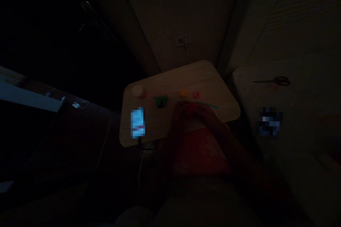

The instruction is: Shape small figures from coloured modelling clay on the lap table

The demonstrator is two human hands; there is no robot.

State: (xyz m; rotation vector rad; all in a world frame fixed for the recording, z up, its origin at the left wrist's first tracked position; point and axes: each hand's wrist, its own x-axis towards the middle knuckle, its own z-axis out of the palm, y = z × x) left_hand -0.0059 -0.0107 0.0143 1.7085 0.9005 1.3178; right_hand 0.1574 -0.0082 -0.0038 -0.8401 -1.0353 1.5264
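Note:
The scene is very dark. My left hand and my right hand meet over the near side of a small wooden table. Between their fingers shows a small red lump, too dim to name for sure; both hands are closed around it. Just past my right hand lies a thin blue stick. Beyond the hands are a pink flower-like ring and a yellow-orange lump. A green piece of irregular shape sits to the left of my left hand.
A tub with a pale lid stands at the table's far left. In front of it lies a lit phone, its screen blurred, with a cable. Scissors rest on a pale surface to the right. A wall socket holds a plug.

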